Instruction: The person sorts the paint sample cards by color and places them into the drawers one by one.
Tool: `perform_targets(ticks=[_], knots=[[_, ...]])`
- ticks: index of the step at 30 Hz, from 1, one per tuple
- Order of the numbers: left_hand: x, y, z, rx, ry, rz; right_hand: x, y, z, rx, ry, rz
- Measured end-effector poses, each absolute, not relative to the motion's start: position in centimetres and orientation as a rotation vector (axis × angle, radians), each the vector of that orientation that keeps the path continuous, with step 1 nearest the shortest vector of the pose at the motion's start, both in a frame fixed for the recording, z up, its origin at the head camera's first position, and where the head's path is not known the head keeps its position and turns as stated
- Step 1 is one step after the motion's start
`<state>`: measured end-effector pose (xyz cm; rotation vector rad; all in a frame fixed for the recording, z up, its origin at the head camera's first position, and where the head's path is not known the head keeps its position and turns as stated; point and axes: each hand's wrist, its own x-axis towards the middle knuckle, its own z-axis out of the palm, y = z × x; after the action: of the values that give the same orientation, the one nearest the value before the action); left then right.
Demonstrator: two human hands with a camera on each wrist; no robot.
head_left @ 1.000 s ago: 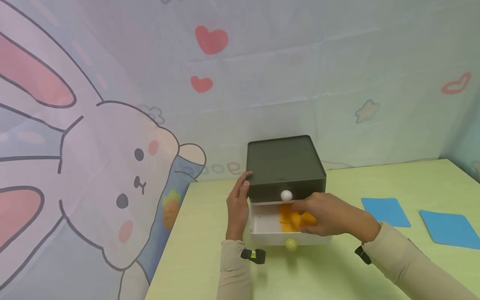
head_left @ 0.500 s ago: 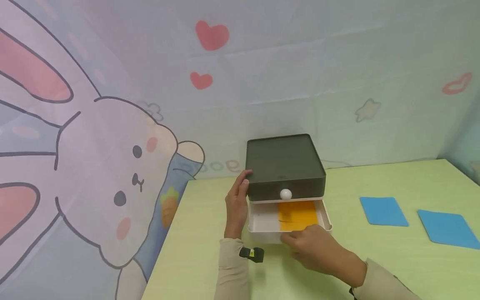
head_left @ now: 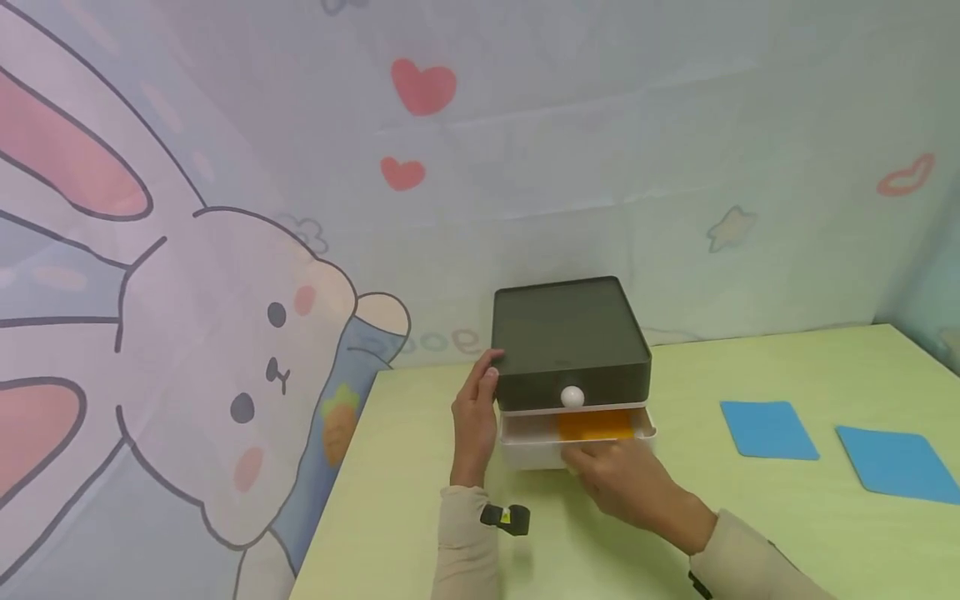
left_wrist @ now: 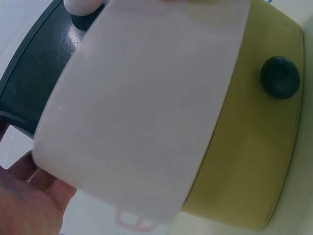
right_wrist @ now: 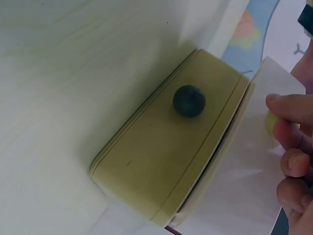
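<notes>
A small drawer cabinet (head_left: 570,325) with a dark green top stands on the table. Its white middle drawer (head_left: 528,456) is partly pulled out, and flat orange sheets (head_left: 596,423) lie inside. My right hand (head_left: 628,487) pinches the drawer's round yellow knob (right_wrist: 271,122) between thumb and index finger. Against the cabinet's left side rests my left hand (head_left: 475,421), its fingers extended up to the top edge. The left wrist view shows that hand (left_wrist: 29,200) beside the white drawer front, partly cut off.
Two blue square sheets (head_left: 769,429) lie on the pale green table (head_left: 405,467), right of the cabinet. Above the white drawer is a dark drawer with a white knob (head_left: 572,397). The yellow bottom drawer (right_wrist: 161,147) with a dark knob (right_wrist: 189,101) is closed. A printed cloth (head_left: 540,125) hangs behind.
My right hand left the orange sheets inside the drawer and took hold of the knob. The white drawer has since slid partway inward. The left hand stayed at the cabinet's side.
</notes>
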<state>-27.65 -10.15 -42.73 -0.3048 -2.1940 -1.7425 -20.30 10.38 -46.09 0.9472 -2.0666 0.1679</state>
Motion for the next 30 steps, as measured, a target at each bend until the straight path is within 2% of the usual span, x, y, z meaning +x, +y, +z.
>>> perform_targets(ticks=[10,20,30], knots=[[-27.9,-10.2,-42.8,-0.326,-2.184,-1.752,-22.7,10.2,-46.3,0.796,-2.105,0.199],[-27.8,-10.1,-42.6,-0.310,-2.180,-1.759,-23.3,9.8,-47.4,0.682,-2.162,0.297],[-27.7,-10.0,-42.7,-0.279,-2.188,-1.757,-20.9,9.8,-48.4,0.760,-2.336,0.270]])
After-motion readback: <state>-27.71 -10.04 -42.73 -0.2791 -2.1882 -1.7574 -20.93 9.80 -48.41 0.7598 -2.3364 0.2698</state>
